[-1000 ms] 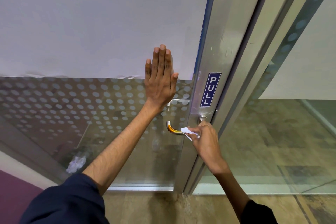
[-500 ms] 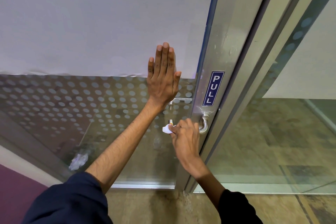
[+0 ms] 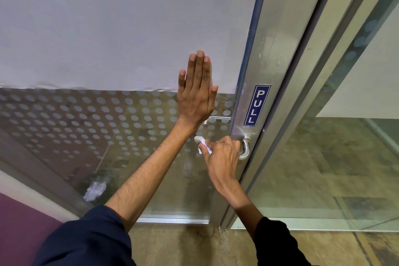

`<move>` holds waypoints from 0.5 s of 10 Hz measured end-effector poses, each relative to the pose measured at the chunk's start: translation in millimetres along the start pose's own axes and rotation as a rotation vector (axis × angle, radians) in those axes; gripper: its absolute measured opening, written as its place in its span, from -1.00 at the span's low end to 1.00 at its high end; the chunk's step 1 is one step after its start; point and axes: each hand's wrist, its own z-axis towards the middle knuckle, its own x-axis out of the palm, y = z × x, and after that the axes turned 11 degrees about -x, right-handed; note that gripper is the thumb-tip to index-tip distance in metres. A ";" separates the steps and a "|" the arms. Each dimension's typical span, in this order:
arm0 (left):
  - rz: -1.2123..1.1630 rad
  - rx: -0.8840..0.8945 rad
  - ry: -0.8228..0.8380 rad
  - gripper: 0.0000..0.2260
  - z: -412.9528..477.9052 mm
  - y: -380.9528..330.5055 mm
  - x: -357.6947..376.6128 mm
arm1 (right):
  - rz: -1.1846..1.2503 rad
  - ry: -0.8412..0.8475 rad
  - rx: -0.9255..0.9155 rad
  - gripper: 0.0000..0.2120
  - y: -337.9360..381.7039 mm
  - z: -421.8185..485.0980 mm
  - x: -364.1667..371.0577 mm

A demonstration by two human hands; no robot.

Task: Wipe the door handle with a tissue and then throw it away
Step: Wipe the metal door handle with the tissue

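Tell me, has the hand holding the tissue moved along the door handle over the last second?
Yes. The right hand with the tissue slid left along the door handle, away from the PULL sign side toward the glass, then paused.

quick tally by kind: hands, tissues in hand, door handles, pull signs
hands: 2, left hand flat on the glass, right hand at the handle
tissues in hand: 1, tissue
door handles: 1, door handle
pull signs: 1, PULL sign
total: 5

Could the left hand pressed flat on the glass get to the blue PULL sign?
Probably yes: the left hand lies flat on the glass, with bare door frame between it and the blue PULL sign.
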 end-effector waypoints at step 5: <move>-0.007 0.001 0.003 -0.47 -0.5 -0.6 -0.4 | 0.087 0.102 -0.286 -0.49 -81.6 -38.9 -28.9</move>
